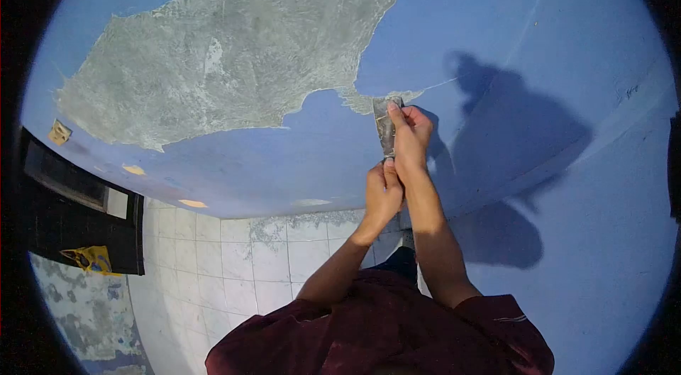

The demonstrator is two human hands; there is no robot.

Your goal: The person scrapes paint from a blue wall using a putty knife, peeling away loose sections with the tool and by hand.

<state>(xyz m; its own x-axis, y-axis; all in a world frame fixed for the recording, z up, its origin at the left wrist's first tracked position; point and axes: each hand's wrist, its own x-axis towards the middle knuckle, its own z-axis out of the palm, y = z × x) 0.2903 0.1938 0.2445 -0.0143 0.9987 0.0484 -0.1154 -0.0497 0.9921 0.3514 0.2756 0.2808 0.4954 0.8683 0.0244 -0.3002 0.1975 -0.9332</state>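
A scraper [385,130] with a worn, stained flat blade is held against the blue wall [496,13]. Its top edge meets the lower right border of a large bare grey patch [262,41], where the paint is gone. My left hand [384,194] is closed around the lower end of the scraper, and its handle is mostly hidden. Just above, my right hand [413,135] grips the blade, with the thumb pressed on its face near the top.
A white tiled floor [234,261] runs along the foot of the wall. On the left are a wall socket [59,132], a dark door frame [78,222] and a yellow bag [92,259]. Shadows of my head and arms fall on the wall at right.
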